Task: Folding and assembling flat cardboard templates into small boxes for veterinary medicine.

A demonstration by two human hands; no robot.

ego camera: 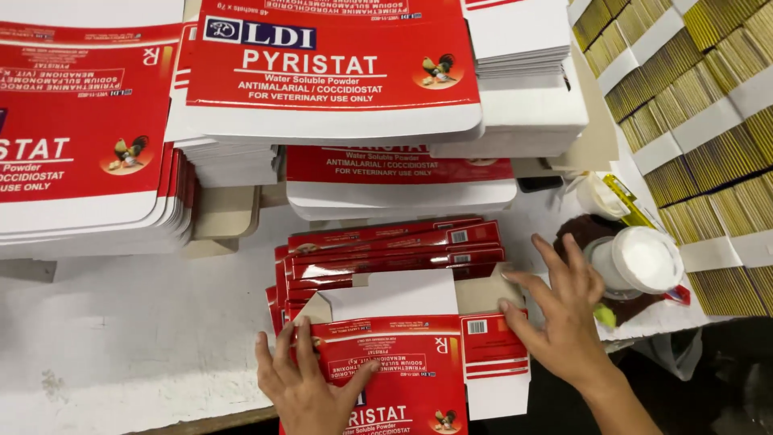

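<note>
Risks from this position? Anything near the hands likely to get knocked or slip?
The right hand works close to the white tub at the table edge; a sideways sweep might knock it off. The carton blank under the left hand overhangs the table edge and may slide down if released.

Stacks of flat red-and-white cartons (330, 72) occupy the white table (121, 322). Gold bundles (692, 105) stand right; white lidded jar (640, 262) near them.

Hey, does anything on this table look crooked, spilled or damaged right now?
Mostly tidy. The folded red cartons behind the hands lie fanned and skewed, not squared. The top sheet stack overhangs the stack below. A dark stain spreads beside the white tub. Nothing looks torn.
</note>
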